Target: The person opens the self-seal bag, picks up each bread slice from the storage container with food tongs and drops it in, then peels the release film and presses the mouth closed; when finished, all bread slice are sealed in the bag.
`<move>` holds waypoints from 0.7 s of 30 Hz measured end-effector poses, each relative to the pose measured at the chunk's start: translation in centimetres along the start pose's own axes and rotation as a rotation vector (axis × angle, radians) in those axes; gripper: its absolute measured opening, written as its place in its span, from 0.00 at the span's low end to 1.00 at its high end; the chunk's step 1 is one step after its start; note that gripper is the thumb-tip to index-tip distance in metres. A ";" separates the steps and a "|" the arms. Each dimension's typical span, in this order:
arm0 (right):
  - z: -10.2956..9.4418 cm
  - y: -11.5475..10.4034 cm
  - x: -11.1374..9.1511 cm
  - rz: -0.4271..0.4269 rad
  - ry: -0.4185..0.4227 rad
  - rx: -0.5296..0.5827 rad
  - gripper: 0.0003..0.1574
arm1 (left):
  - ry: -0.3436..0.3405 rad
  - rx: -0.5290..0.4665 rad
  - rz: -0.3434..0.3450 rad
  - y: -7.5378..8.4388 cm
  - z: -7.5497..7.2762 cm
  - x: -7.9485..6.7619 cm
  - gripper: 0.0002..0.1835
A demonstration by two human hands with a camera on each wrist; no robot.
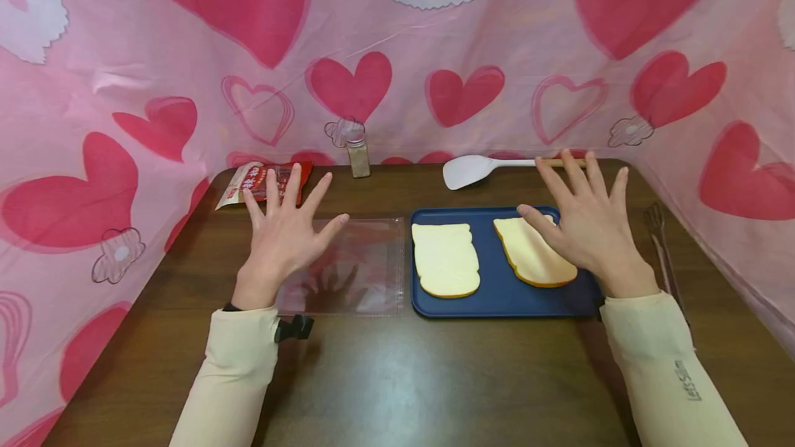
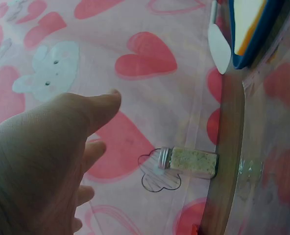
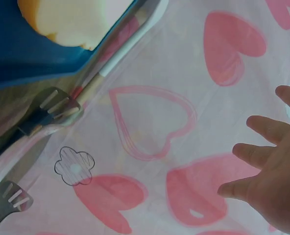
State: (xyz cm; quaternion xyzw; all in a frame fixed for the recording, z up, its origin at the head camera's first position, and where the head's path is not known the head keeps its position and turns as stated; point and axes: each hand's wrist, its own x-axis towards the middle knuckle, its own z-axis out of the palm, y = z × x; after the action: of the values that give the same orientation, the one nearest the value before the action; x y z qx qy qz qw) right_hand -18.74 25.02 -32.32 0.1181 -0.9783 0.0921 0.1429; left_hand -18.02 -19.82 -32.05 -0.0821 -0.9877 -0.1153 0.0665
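Note:
My left hand (image 1: 284, 236) hovers with fingers spread over a clear plastic sheet or bag (image 1: 379, 267) on the table, holding nothing. Its fingertips overlap a red and white packet (image 1: 239, 185) in the head view. With fingers likewise spread, my right hand (image 1: 586, 226) is above the right end of a blue tray (image 1: 491, 305). Two bread slices lie apart on that tray: the left slice (image 1: 446, 261) is fully visible, while my right thumb partly covers the tilted right slice (image 1: 528, 261). Both hands appear raised off the surface.
Behind the tray lies a white spatula (image 1: 470, 170) with a wooden handle. A small seasoning jar (image 1: 359, 161) stands at the back. Dark slotted-ended tongs (image 3: 54, 105) lie along the right side. A pink heart-patterned cloth (image 1: 404, 33) surrounds the table's back and sides.

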 end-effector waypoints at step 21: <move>3.8 -12.9 2.4 -0.247 -0.198 0.212 0.29 | -0.397 -0.099 0.026 -3.0 1.7 0.2 0.41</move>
State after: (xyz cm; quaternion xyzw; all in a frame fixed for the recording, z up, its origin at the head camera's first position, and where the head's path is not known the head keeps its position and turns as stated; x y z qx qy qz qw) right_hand -18.59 11.35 -33.34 0.2604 -0.9505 0.1641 0.0427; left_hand -18.92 -22.29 -34.30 -0.1193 -0.9734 -0.1444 -0.1320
